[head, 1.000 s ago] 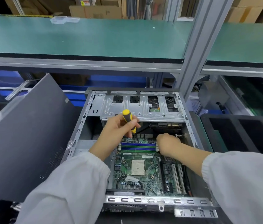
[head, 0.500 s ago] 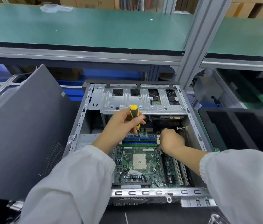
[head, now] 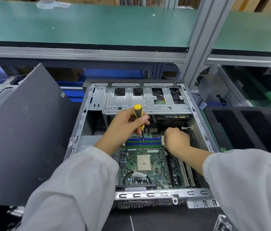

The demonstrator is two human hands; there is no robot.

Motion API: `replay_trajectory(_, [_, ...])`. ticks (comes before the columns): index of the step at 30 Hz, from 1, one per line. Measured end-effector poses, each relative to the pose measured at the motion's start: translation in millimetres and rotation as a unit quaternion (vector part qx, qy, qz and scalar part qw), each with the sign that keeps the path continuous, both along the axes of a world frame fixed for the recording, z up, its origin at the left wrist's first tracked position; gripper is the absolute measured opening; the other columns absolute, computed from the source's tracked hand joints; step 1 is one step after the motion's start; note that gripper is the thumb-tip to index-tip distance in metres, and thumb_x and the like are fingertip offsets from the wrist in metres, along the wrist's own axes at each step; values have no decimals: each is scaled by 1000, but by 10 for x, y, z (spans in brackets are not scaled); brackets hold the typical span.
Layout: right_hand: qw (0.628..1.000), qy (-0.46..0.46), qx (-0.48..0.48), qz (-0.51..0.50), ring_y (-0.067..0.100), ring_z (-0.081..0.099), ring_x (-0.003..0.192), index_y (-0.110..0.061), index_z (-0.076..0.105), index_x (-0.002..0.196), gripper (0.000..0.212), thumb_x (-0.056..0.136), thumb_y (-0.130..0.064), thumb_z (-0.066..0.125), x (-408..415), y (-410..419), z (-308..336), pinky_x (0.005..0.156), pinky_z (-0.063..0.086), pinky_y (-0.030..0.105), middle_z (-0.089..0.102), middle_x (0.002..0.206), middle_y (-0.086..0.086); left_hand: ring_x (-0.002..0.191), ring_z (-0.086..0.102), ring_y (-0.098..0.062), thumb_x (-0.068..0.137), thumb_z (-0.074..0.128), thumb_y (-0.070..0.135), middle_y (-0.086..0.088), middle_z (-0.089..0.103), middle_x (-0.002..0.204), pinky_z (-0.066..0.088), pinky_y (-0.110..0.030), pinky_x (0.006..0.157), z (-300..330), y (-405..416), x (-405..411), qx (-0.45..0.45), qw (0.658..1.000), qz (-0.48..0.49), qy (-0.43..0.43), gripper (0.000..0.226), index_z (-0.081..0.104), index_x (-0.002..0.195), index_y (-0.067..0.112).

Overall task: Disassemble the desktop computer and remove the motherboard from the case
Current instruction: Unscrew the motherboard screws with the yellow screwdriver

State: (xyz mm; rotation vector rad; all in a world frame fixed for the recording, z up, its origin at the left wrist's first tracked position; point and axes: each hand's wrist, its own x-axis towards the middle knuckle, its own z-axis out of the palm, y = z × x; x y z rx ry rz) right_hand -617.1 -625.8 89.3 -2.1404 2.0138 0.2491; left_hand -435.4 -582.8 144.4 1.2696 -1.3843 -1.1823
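Observation:
An open desktop case (head: 164,195) lies flat in front of me with its green motherboard (head: 158,165) inside. My left hand (head: 124,124) grips a yellow-and-black screwdriver (head: 138,112), held upright, its tip down by the blue memory slots (head: 141,142). My right hand (head: 176,139) reaches into the case at the right end of those slots, fingers curled down at the board's edge; what they hold is hidden. The bare CPU socket (head: 144,162) sits mid-board. A metal drive cage (head: 144,102) spans the far end of the case.
The removed grey side panel (head: 23,130) leans at the left of the case. A black foam tray (head: 248,129) stands to the right. A green-topped shelf (head: 81,25) and an aluminium post (head: 196,44) rise behind. White cable ties (head: 187,128) sit near the case's right wall.
The view has shifted slightly. My left hand with the screwdriver has moved a little right and its tip has lowered toward the memory slots. My right hand stays at the slots' right end.

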Motion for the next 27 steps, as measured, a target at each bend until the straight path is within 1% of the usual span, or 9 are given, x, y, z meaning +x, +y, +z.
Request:
replay_trajectory(4, [1000,-2,3,7,26,65,79,-11,65,93,12,83,-5,66,-12,-4,-9,62,44,26,67,88,7,58,55,-16,94,58,17,-5,72,90,53,-26,65,7,7,-6,0,1000,-2,-3,14,65,99,6])
replay_trajectory(10, [1000,-9,-16,-17,25,59,68,-13,64,88,8,83,-7,65,-3,36,-17,59,42,24,66,81,5,57,55,-15,95,58,16,-6,72,92,53,-27,66,7,5,-6,-1,1000,-5,-10,15,65,101,5])
replay_trajectory(12, [999,-9,-24,-29,25,57,66,-13,61,84,7,83,-6,64,3,60,-26,58,42,25,66,81,6,57,55,-15,95,58,16,-5,72,92,53,-27,66,4,2,-5,0,1000,-5,-11,14,65,101,6])
replay_trajectory(16, [999,-1,-32,-35,26,57,65,-13,50,75,16,83,-4,61,11,107,-51,57,42,27,66,81,8,58,55,-14,94,58,18,-5,72,93,54,-28,67,-3,0,-8,3,1000,-5,-13,16,65,102,6])
replay_trajectory(20, [999,-2,-31,-31,27,64,75,-14,51,78,14,84,-7,61,11,119,-59,58,43,27,66,82,7,56,55,-13,94,58,17,-4,72,93,54,-27,66,-7,0,-8,4,1000,-3,-12,15,65,102,6])
replay_trajectory(22, [999,2,-30,-21,27,65,78,-14,51,78,14,84,-8,62,11,120,-53,58,42,26,66,83,6,56,55,-12,94,58,17,-4,73,92,54,-27,66,-9,-1,-7,5,1000,-4,-11,15,65,102,7])
replay_trajectory(25, [999,17,-29,-4,26,63,73,-14,50,76,17,84,-10,64,15,133,-41,56,40,26,59,75,4,55,55,-11,94,58,17,-3,73,92,54,-25,64,-16,-1,-3,5,1000,-5,-10,14,66,101,7])
replay_trajectory(27, [1000,20,-23,1,25,56,67,-14,46,70,22,83,-11,65,14,133,-33,57,39,26,52,70,2,56,56,-12,94,58,18,-3,73,91,54,-25,65,-21,-6,0,6,1000,-5,-8,14,66,101,8])
